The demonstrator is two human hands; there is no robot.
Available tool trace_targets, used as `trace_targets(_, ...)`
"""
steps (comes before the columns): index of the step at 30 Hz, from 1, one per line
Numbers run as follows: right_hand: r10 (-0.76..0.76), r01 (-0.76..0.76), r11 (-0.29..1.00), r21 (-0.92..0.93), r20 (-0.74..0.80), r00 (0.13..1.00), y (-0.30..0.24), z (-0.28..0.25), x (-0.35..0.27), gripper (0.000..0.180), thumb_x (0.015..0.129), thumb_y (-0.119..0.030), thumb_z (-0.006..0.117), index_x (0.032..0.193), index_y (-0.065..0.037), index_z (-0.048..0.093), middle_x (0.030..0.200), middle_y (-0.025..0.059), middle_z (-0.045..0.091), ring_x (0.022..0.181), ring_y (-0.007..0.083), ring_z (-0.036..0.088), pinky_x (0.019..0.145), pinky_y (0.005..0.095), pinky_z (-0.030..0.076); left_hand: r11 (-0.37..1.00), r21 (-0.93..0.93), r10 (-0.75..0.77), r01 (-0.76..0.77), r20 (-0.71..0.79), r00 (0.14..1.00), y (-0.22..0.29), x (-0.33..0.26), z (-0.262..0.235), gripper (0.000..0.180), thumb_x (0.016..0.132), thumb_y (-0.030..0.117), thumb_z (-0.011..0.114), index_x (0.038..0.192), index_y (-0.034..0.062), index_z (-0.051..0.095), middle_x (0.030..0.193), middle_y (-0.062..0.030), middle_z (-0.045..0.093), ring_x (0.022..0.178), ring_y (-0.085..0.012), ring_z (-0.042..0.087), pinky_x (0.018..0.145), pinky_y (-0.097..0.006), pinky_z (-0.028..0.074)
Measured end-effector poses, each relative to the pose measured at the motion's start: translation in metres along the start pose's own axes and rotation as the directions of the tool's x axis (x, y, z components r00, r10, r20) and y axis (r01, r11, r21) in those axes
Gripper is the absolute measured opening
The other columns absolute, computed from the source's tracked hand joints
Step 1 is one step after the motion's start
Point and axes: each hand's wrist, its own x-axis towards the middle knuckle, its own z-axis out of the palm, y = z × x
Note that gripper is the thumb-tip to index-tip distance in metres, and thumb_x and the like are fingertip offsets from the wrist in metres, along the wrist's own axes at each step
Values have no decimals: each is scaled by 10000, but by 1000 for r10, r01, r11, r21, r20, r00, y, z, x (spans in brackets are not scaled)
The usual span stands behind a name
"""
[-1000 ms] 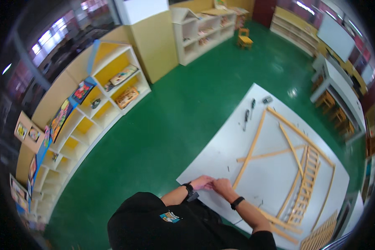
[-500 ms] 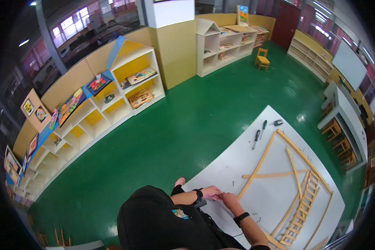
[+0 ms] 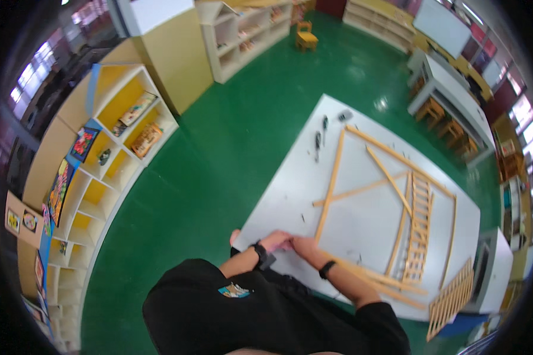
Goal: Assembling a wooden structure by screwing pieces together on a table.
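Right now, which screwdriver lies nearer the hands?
The lower-left screwdriver; the upper-right screwdriver, beside the grey device, lies farther from the left hand and right hand.

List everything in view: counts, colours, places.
table: one, white, centre right
wooden strips: several, tan, on table
ladder-like frame: one, tan, on table
slatted panel: one, tan, lower right
screwdrivers: two, dark, table's far corner
small device: one, grey, beside screwdrivers
small bits: several, dark, on table
chair: one, yellow, beyond table
floor: one, green, throughout
shelf units: several, pale, left and far
counter: one, white, upper right
stools: several, brown, under counter
whiteboard: one, white, upper right
wristbands: two, black, on wrists
left hand: one, bare, near table edge
right hand: one, bare, beside left hand
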Motion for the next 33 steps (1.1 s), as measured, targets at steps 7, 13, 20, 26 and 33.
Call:
trace_targets(7, 48, -46, 995, -92, 18, 999, -6, -30, 7, 165, 827, -209, 553, 815, -78, 653, 769, 139, 672, 710, 274, 673, 576, 402, 530, 999, 15, -53, 53, 13, 999, 32, -8, 9, 276, 949, 192, 489, 1093, -22, 588, 1021, -96, 643, 880, -175, 638, 784, -283, 538)
trace_targets(13, -63, 56, 991, -119, -59, 996, 4, -29, 1, 180, 841, -214, 529, 851, -48, 597, 774, 136, 668, 697, 279, 671, 570, 396, 535, 993, 21, -120, 119, 19, 993, 33, -5, 10, 316, 960, 229, 489, 1148, -12, 569, 1049, -106, 637, 918, -184, 635, 820, -302, 530)
trace_targets(20, -81, 102, 987, -125, 162, 983, 1, -43, 5, 207, 844, -235, 516, 830, -48, 603, 766, 138, 664, 678, 280, 666, 542, 398, 528, 994, 39, -103, 103, 4, 995, 33, -18, 14, 335, 957, 243, 503, 1178, -3, 561, 1077, -103, 633, 933, -181, 632, 832, -292, 522)
trace_targets(26, -61, 63, 996, -55, 35, 998, 5, -41, 4, 194, 855, -211, 501, 831, -48, 603, 775, 139, 663, 698, 295, 664, 557, 411, 527, 994, -9, -104, 105, 37, 994, 31, -10, 7, 339, 959, 239, 498, 1180, -12, 556, 1088, -112, 630, 948, -190, 634, 847, -298, 524)
trace_targets(33, 30, -26, 999, -21, 185, 982, 4, -46, 6, 183, 863, -187, 494, 861, -34, 595, 798, 144, 661, 719, 311, 661, 593, 408, 531, 991, -9, -135, 136, 61, 989, 37, -9, 12, 327, 962, 229, 490, 1164, -18, 557, 1071, -118, 634, 927, -191, 642, 847, -298, 526)
